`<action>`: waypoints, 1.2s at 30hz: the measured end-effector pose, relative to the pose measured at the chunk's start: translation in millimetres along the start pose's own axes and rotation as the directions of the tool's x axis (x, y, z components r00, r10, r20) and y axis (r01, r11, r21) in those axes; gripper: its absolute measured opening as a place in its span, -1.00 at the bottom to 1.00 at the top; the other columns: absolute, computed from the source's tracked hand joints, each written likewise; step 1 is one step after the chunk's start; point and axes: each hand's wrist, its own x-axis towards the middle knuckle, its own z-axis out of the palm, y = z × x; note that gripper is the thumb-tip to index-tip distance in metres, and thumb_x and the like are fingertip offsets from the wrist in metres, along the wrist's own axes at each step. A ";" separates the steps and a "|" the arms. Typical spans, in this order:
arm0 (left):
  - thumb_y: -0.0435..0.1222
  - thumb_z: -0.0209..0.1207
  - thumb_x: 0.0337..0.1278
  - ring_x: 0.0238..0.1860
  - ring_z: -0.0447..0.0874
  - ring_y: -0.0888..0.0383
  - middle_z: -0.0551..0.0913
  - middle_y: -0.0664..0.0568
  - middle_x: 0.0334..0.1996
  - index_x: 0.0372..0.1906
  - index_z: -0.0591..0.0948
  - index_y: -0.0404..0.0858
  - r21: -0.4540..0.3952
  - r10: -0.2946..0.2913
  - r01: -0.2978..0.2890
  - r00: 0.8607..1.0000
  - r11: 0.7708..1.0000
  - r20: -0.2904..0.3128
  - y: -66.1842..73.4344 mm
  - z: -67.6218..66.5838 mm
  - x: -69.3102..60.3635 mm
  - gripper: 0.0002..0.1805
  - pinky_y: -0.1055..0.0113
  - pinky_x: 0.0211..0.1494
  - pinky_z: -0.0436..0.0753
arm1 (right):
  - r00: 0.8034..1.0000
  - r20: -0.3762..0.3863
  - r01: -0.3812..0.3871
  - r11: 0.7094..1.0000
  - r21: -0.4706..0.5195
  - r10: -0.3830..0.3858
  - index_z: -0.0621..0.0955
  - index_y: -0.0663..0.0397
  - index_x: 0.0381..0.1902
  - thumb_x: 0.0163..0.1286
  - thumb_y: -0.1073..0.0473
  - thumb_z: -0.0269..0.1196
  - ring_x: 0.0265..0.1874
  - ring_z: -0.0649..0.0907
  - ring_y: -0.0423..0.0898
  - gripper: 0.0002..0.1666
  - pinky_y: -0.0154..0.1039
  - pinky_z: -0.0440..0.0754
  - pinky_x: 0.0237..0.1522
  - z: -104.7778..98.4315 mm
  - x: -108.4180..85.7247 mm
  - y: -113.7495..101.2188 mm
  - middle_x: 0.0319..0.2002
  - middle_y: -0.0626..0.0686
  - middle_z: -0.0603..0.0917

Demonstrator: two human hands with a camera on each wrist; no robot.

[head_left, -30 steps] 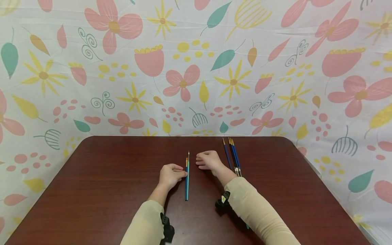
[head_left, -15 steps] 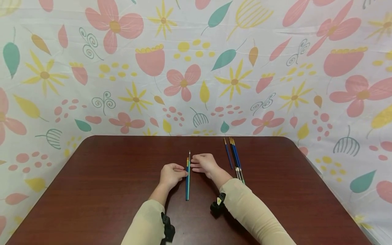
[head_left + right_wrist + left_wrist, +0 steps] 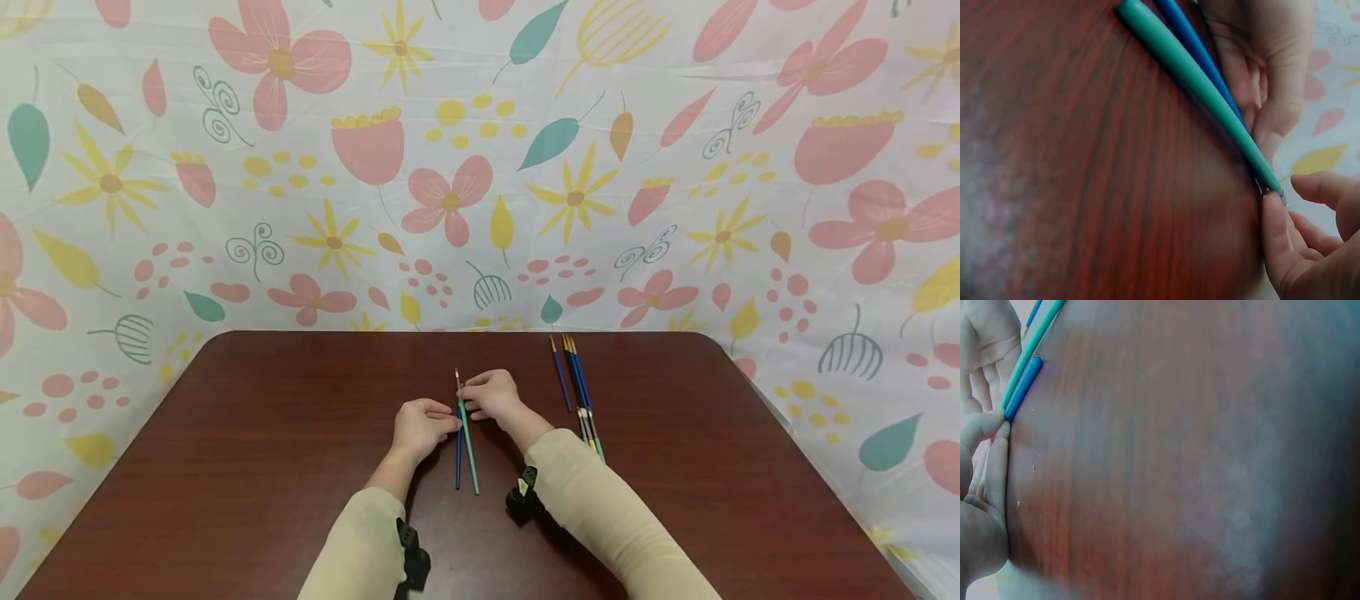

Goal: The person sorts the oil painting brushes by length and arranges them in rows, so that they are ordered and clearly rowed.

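Observation:
My left hand (image 3: 416,429) pinches a blue paintbrush (image 3: 458,468) between thumb and forefinger at the middle of the table. Crossing beside it at a slant lies a green paintbrush (image 3: 471,462), its pale tip pointing away from me. My right hand (image 3: 495,396) holds this one by the thumb and fingers near its ferrule. In the right wrist view, the handle of the green paintbrush (image 3: 1188,78) leans away from the blue paintbrush (image 3: 1194,47). The blue brush's bristles are hidden behind the fingers in the head view.
To the right, several paintbrushes (image 3: 577,375) lie side by side on the dark wooden table (image 3: 262,433), partly covered by the right sleeve (image 3: 600,500). A single blue paintbrush (image 3: 560,375) lies just left of them. A flower-patterned cloth (image 3: 450,167) hangs behind the table.
My right hand has moved left to the green paintbrush and taken hold near its ferrule. That brush has swung from parallel to slanted, handle end rightward. The left hand has stayed put.

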 end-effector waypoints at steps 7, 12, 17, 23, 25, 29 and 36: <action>-0.35 0.39 -0.12 -0.48 0.69 0.19 0.75 -0.12 -0.36 -0.29 0.68 -0.34 0.005 0.007 -0.006 1.000 1.000 -0.014 1.3 1.0 0.5 -0.77 0.33 -0.37 0.67 | 0.998 -0.060 0.014 0.984 -0.178 -0.025 0.68 0.25 -0.20 0.15 0.25 0.37 -0.59 0.65 -0.13 -0.75 -0.29 0.66 -0.58 7.0 3.1 -5.8 -0.46 0.15 0.69; -0.36 0.39 -0.13 -0.47 0.70 0.17 0.75 -0.14 -0.34 -0.28 0.67 -0.36 -0.002 0.006 -0.006 1.000 1.000 -0.011 1.6 0.7 0.3 -0.76 0.32 -0.36 0.68 | 0.997 -0.071 0.009 0.985 -0.169 -0.021 0.69 0.25 -0.24 0.20 0.26 0.32 -0.58 0.66 -0.12 -0.81 -0.29 0.66 -0.58 5.0 2.9 -7.1 -0.47 0.14 0.69; -0.35 0.39 -0.12 -0.46 0.70 0.16 0.75 -0.14 -0.33 -0.27 0.67 -0.34 -0.001 0.001 -0.001 1.000 1.000 -0.007 2.0 -1.7 0.7 -0.76 0.30 -0.35 0.68 | 0.996 -0.081 0.012 0.992 -0.129 -0.022 0.69 0.24 -0.21 0.20 0.27 0.30 -0.54 0.66 -0.10 -0.80 -0.29 0.66 -0.57 -3.2 1.6 -8.2 -0.44 0.15 0.69; -0.33 0.37 -0.07 -0.40 0.72 0.11 0.75 -0.15 -0.31 -0.24 0.67 -0.34 0.004 0.000 0.000 1.000 1.000 0.005 2.9 -5.4 -1.1 -0.76 0.26 -0.30 0.69 | 0.997 -0.070 0.012 0.996 -0.089 -0.018 0.66 0.25 -0.11 0.22 0.27 0.28 -0.52 0.66 -0.11 -0.73 -0.27 0.68 -0.53 -14.4 -1.5 -11.9 -0.38 0.16 0.69; -0.32 0.37 -0.06 -0.40 0.72 0.11 0.74 -0.13 -0.31 -0.24 0.67 -0.33 0.013 -0.001 0.000 1.000 1.000 0.007 3.0 -5.8 -1.8 -0.76 0.25 -0.29 0.69 | 0.997 -0.070 0.016 0.997 -0.081 -0.022 0.65 0.26 -0.08 0.23 0.27 0.27 -0.53 0.65 -0.12 -0.71 -0.27 0.68 -0.52 -17.8 -3.1 -12.7 -0.39 0.15 0.69; -0.31 0.38 -0.07 -0.41 0.71 0.12 0.74 -0.11 -0.32 -0.25 0.67 -0.31 0.023 -0.006 0.006 1.000 1.000 0.002 2.2 -4.7 -2.0 -0.76 0.24 -0.29 0.69 | 0.997 -0.071 0.031 0.997 -0.063 -0.036 0.65 0.26 -0.07 0.24 0.27 0.26 -0.55 0.64 -0.14 -0.70 -0.25 0.68 -0.51 -24.8 -6.6 -11.4 -0.39 0.15 0.70; -0.32 0.39 -0.09 -0.40 0.71 0.14 0.74 -0.11 -0.34 -0.27 0.66 -0.34 0.009 -0.007 0.007 1.000 1.000 0.015 -0.9 -0.2 -3.4 -0.76 0.28 -0.30 0.69 | 0.997 -0.068 0.022 0.999 -0.023 -0.023 0.61 0.23 0.00 0.26 0.27 0.24 -0.53 0.65 -0.14 -0.66 -0.21 0.70 -0.48 -41.5 -14.2 -4.9 -0.28 0.17 0.72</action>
